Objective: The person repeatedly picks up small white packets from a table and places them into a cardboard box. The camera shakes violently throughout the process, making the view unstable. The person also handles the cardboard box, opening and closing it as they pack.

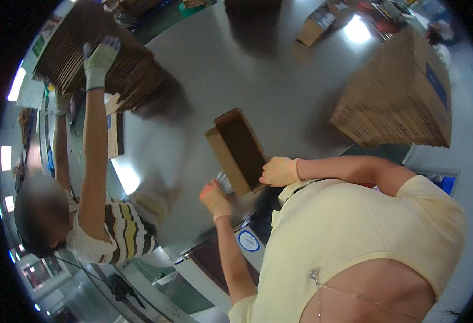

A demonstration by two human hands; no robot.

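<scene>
An open cardboard box [252, 137], long and narrow with its lid flap folded out to the left, lies on the grey table in front of me. My right hand [280, 172], in an orange-yellow glove, is closed on its near right corner. Just left of the box's near end is my gloved left hand [215, 199], its fingers curled. A white, ribbed-looking thing [224, 182] shows beside those fingers; its kind is unclear, as is whether the hand grips it. The inside of the box is dark, with nothing distinct in it.
Tall stacks of flat cardboard stand at the right [392, 97] and far left [102, 54] of the table [204, 70]. A co-worker's gloved hand [101, 62] rests on the left stack. Farther back sits a small open carton [316, 26]. A white box with a blue circle [248, 240] is below my left forearm.
</scene>
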